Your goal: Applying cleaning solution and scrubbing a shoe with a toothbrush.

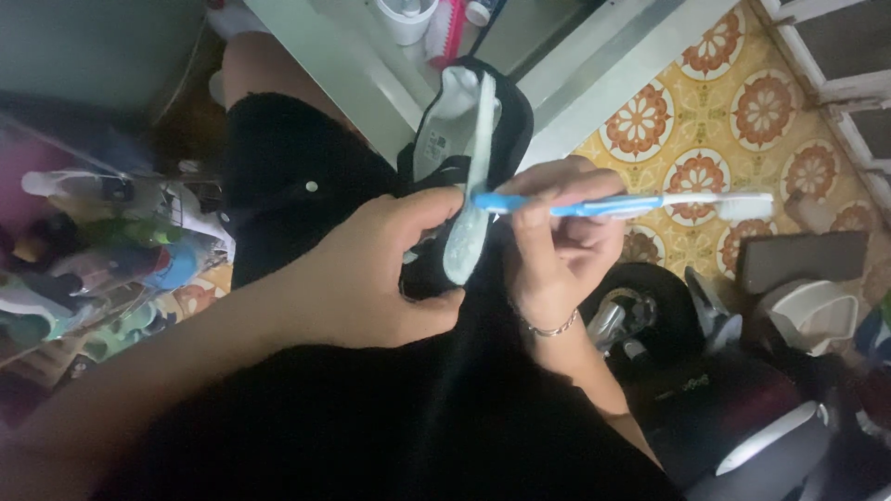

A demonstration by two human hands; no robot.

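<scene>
Gripping a black shoe (501,111) over the lap, left hand (371,278) has fingers curled round its heel; pale insole (469,223) half out. Right hand (557,241) pinches a blue toothbrush (631,204). Risk: insole slipping free, brush twisting in the loose pinch.

A home corner: patterned floor tiles (733,121), cluttered shoe rack (93,260).

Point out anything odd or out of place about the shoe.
The insole sticks up out of the black shoe, pulled loose rather than lying flat inside. The left hand grips the shoe; the right hand holds a blue toothbrush.
</scene>
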